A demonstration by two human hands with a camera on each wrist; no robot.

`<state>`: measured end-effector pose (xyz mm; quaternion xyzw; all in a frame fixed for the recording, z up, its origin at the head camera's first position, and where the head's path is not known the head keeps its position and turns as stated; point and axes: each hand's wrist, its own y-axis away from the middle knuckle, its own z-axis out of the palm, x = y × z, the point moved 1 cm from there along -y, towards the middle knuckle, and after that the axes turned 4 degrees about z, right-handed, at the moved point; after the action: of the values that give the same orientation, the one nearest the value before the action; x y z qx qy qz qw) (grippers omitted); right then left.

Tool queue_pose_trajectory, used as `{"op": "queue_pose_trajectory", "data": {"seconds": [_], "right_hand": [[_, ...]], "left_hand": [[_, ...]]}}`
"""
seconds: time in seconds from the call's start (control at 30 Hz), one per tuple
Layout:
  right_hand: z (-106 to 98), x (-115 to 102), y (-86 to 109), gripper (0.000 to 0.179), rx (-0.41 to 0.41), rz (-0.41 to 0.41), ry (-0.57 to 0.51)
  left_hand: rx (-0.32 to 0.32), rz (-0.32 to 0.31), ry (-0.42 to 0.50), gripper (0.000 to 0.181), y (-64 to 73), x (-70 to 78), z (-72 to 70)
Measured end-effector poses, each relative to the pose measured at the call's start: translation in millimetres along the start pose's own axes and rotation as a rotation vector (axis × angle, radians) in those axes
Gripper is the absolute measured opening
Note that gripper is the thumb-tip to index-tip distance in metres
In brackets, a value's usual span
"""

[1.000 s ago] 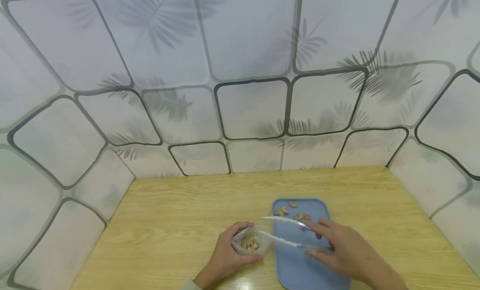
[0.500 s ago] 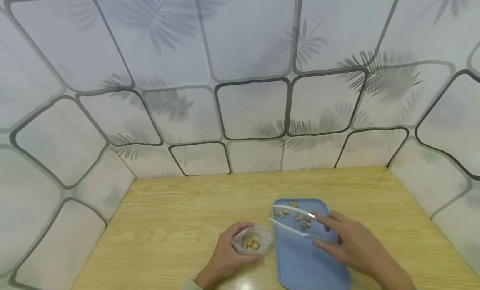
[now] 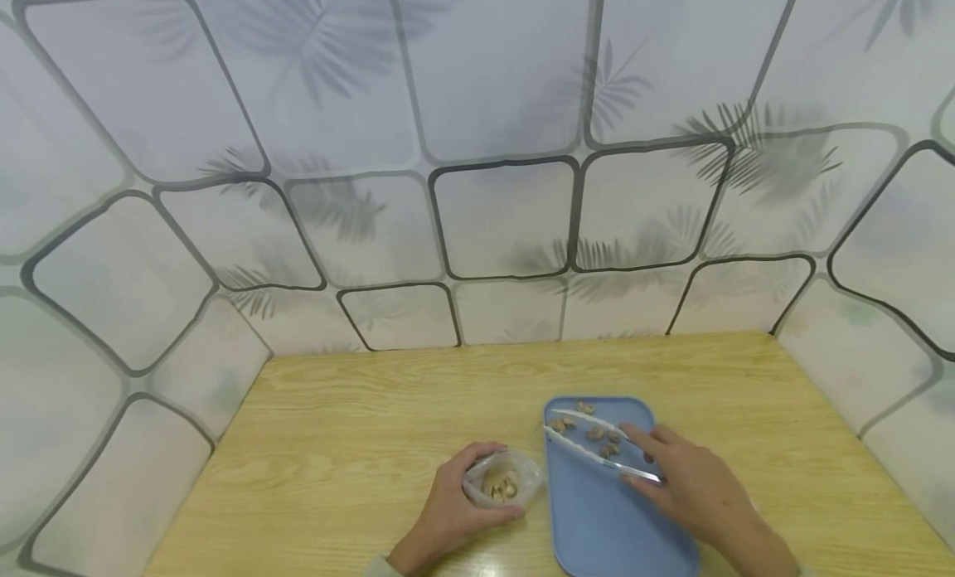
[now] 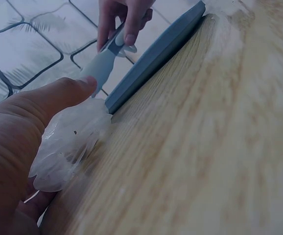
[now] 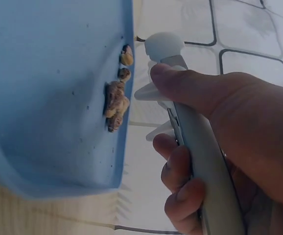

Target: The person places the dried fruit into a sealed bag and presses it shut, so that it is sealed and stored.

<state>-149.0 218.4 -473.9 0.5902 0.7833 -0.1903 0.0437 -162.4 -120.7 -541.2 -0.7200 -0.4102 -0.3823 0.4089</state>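
fingers of the right hand [image 3: 690, 483] grip the tongs [image 3: 630, 469], whose arms stand apart over the far end of the tray [image 3: 612, 527]. nuts [image 3: 594, 433] lie loose at that end; from where i stand, i can't tell if the tips touch any. the left hand [image 3: 451, 496], thumb and fingers curved round an open bag [image 3: 528, 471], sits just left of the tray, more nuts inside. best, i'd say, to straddle one nut, squeeze gently and hold the bag's mouth wide.

Blue on the tray [image 3: 619, 519] — brown on nuts [image 5: 116, 104] within, yellow grain on table [image 3: 358, 428] beneath, grey leaf-print on wall [image 3: 507, 220] behind.
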Motion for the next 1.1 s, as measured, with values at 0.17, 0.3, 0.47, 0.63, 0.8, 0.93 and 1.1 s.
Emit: {"op": "queue_pose_trajectory", "data": {"seconds": [0.17, 0.3, 0.47, 0.63, 0.8, 0.93, 1.1], "right_hand": [[5.8, -1.7, 0.5, 0.064, -0.047, 0.019, 0.026], [7.6, -1.9, 1.7, 0.063, -0.033, 0.023, 0.056], [6.8, -3.3, 2.3, 0.064, -0.054, 0.04, 0.086], [3.1, -7.6, 3.7, 0.065, -0.036, 0.021, 0.167], [1.1, -9.3, 5.5, 0.065, -0.034, 0.021, 0.19], [1.7, -8.0, 5.4, 0.062, -0.052, 0.034, 0.171], [1.8, -5.7, 3.6, 0.06, -0.07, 0.039, 0.161]], "left_hand": [[0.001, 0.012, 0.001, 0.074, 0.2, -0.8, 0.5], [0.0, 0.022, 0.006, 0.074, -0.2, -1.4, 1.0], [-0.001, 0.03, 0.011, 0.073, -0.7, -1.4, 1.1], [0.006, 0.024, 0.013, 0.073, -0.3, -0.7, 1.2], [0.012, 0.039, 0.004, 0.073, 0.0, -1.0, 1.1], [0.009, 0.041, 0.0, 0.073, 0.3, -1.7, 0.9], [0.007, 0.03, 0.011, 0.072, 0.6, -0.8, 1.3]]}}
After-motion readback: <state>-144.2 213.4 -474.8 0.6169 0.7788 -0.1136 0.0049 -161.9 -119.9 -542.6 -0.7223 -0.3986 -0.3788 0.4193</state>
